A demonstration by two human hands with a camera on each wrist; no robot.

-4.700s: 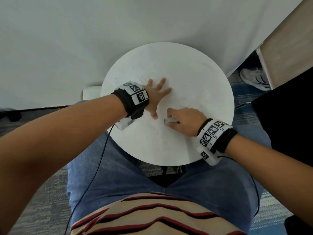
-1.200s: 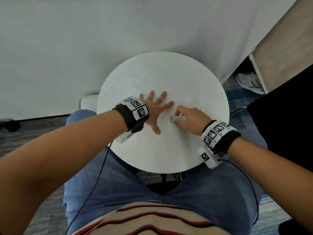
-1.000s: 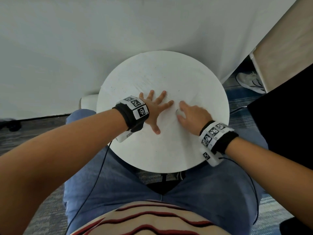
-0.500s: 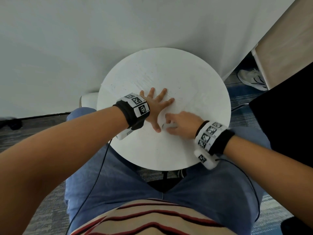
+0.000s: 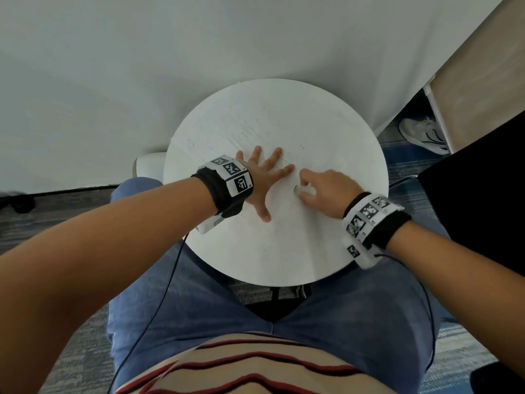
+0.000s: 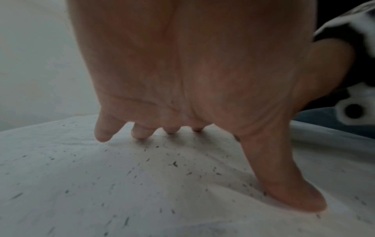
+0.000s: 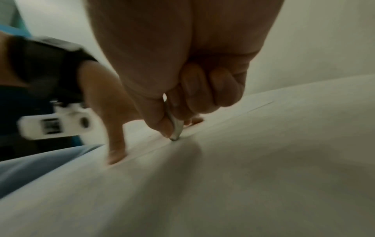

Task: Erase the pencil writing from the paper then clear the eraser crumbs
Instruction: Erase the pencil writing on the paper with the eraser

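A white eraser (image 5: 303, 190) stands tip-down on the white paper (image 5: 284, 245), dark crumbs (image 6: 174, 163) scattered across it.

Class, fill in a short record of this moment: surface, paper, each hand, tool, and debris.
surface: round white table
paper: white sheet lying flat on the table
left hand: left hand spread flat, pressing the paper down
right hand: right hand pinching the eraser
tool: white eraser, tip on the paper
debris: dark eraser crumbs scattered over the paper, not yet cleared
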